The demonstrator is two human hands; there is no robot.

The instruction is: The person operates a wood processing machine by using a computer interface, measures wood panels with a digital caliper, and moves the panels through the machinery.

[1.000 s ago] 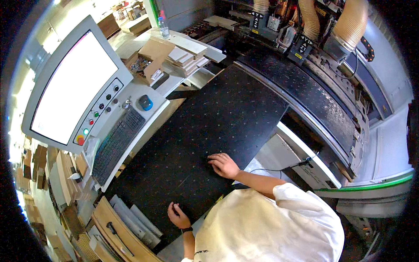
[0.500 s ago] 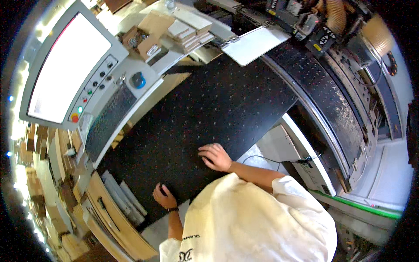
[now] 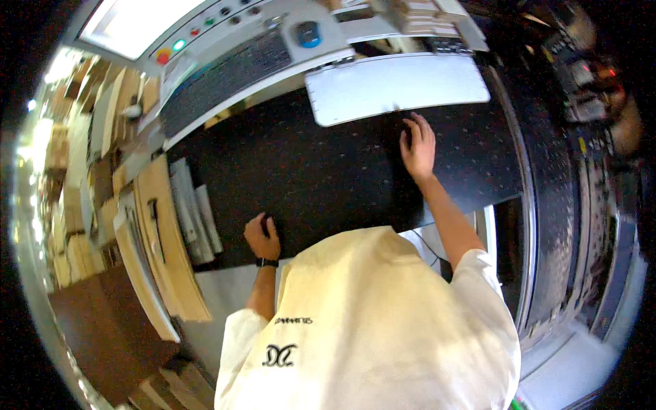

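A dark, dotted tabletop [image 3: 328,184] spreads out before me. Over its far side, a white panel with rounded corners [image 3: 403,85] is held by dark clips or hinges along its back edge. My right hand [image 3: 419,147] is stretched forward, fingertips just short of the panel's near edge, fingers loosely apart with nothing in them. Near the tabletop's front left my left hand [image 3: 262,239], a dark band on its wrist, hovers over or rests on the surface; which of the two I cannot tell. Its thumb and fingers are apart, and it holds nothing visible.
Beyond the table stand a keyboard [image 3: 229,75], a blue mouse [image 3: 308,34] and a bright screen [image 3: 137,24] above buttons. Grey-white strips [image 3: 191,212] and a wooden board [image 3: 169,239] lie at left. A metal rail [image 3: 523,184] and machinery flank the right.
My right hand has reached forward and right toward the white panel. My view has turned, so the panel now lies straight ahead. The left hand stays near the front left of the table.
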